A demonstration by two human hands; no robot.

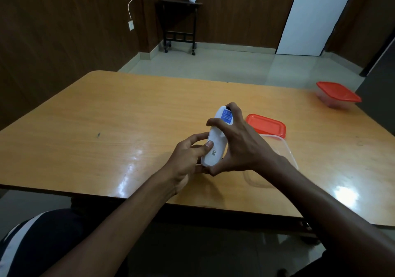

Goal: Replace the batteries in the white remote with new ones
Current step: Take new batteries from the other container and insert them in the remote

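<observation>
The white remote (pixel 216 143) is held above the wooden table (pixel 119 127), back side up, with a blue label near its far end and a small code mark near its near end. My left hand (pixel 188 159) grips the near end, thumb pressed on the back cover. My right hand (pixel 237 144) grips the remote from the right, fingers curled over its far end and side. No batteries are visible.
An open clear plastic container (pixel 286 154) sits on the table behind my right wrist, its orange lid (pixel 267 125) lying just beyond it. A second container with an orange lid (pixel 337 94) stands at the far right corner.
</observation>
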